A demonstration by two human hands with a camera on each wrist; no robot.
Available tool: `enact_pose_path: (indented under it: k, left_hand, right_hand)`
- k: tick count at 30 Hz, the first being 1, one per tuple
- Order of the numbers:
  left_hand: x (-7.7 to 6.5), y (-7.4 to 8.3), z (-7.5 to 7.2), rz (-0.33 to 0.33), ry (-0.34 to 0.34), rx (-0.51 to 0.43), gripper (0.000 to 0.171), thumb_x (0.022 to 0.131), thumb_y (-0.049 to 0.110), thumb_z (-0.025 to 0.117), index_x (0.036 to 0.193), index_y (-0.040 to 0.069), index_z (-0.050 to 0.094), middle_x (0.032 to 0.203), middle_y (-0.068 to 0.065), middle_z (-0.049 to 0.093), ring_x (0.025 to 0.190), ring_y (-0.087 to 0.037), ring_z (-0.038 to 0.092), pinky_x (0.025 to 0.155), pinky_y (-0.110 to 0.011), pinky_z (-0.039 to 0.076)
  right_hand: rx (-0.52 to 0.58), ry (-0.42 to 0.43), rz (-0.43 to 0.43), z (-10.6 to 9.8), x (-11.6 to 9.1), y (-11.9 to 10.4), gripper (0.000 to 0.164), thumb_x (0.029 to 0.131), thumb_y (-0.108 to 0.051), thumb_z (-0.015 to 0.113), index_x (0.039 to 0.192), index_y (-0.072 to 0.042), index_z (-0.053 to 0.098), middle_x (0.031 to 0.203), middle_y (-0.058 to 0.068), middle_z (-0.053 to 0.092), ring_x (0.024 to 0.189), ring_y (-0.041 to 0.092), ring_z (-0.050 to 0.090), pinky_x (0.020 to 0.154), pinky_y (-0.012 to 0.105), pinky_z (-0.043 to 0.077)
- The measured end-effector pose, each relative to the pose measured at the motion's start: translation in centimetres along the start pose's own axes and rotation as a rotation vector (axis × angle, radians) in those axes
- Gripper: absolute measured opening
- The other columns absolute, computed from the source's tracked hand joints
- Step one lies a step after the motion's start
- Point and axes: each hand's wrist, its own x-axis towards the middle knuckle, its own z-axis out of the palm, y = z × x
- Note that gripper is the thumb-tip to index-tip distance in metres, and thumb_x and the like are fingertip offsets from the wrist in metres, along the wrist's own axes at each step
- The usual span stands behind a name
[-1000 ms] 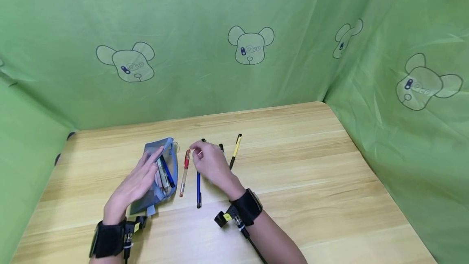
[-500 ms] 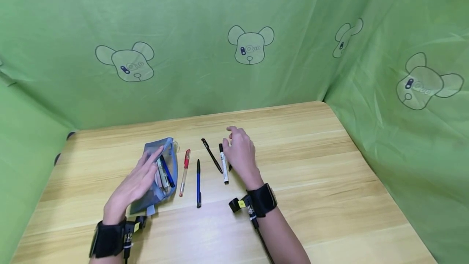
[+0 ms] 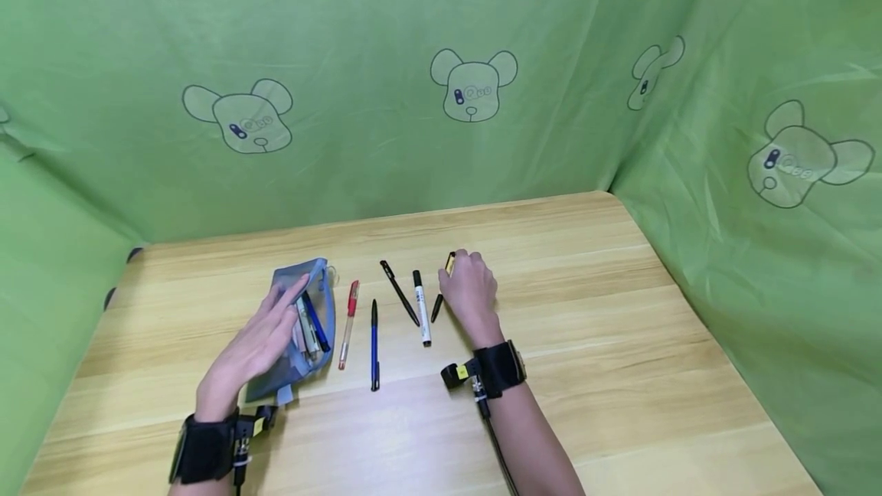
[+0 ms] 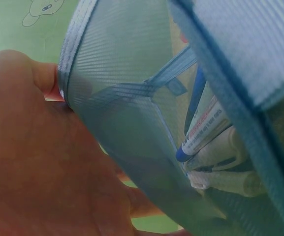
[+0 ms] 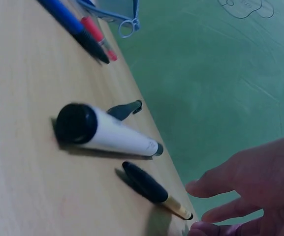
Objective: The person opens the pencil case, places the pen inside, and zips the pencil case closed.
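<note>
In the head view my left hand (image 3: 255, 343) lies with straight fingers along a blue mesh pencil case (image 3: 276, 383). The left wrist view shows its thumb at the case's rim, the other fingers behind the mesh wall. Inside the case a blue-capped marker (image 4: 205, 125) lies among other pens. My right hand (image 3: 472, 289) is over a yellow-and-black pen (image 3: 438, 306) on the table. Its fingers are spread around the pen's far end in the right wrist view, slightly parted from it. A white marker (image 3: 422, 308) with a black cap lies just left of that pen.
A black pen (image 3: 400, 293), a blue pen (image 3: 374, 347) and a red-capped pen (image 3: 349, 324) lie between the case and the white marker. The wooden table (image 3: 586, 312) meets green cloth walls (image 3: 386, 159) at the back and sides.
My right hand has moved rightward from above the black pen, past the white marker, then down over the yellow-and-black pen. The left hand and the case stay put.
</note>
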Motion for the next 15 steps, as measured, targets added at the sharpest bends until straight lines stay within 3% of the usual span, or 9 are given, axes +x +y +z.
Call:
enact_pose_path:
  k: [5, 11, 15]
  left_hand:
    - [0.1, 0.0, 0.1, -0.005, -0.004, 0.006, 0.057, 0.112, 0.031, 0.013, 0.166, 0.014, 0.012, 0.163, -0.039, 0.001, 0.149, -0.059, 0.007, 0.103, -0.086, 0.014]
    - [0.1, 0.1, 0.1, -0.006, -0.004, 0.003, 0.057, 0.112, 0.03, 0.014, 0.166, 0.014, 0.012, 0.163, -0.039, 0.001, 0.149, -0.059, 0.007, 0.104, -0.086, 0.014]
    - [0.0, 0.1, 0.1, -0.004, -0.007, 0.001, 0.058, 0.112, 0.031, 0.014, 0.166, 0.013, 0.012, 0.164, -0.038, 0.002, 0.149, -0.058, 0.006, 0.104, -0.086, 0.012]
  right_hand:
    - [-0.022, -0.036, 0.032, 0.5, 0.0, 0.2, 0.026, 0.093, -0.023, 0.077, 0.087, -0.001, 0.065, 0.1, 0.02, 0.066, 0.06, 0.024, 0.057, 0.051, 0.032, 0.051]
    - [-0.025, -0.072, 0.08, 1.0, 0.1, -0.1, 0.025, 0.093, -0.023, 0.076, 0.087, -0.001, 0.067, 0.11, 0.022, 0.064, 0.059, 0.023, 0.056, 0.052, 0.03, 0.051]
    - [-0.04, -0.095, 0.092, 1.1, 0.0, -0.5, 0.024, 0.094, -0.02, 0.074, 0.08, -0.003, 0.065, 0.114, 0.023, 0.063, 0.059, 0.023, 0.055, 0.051, 0.03, 0.05]
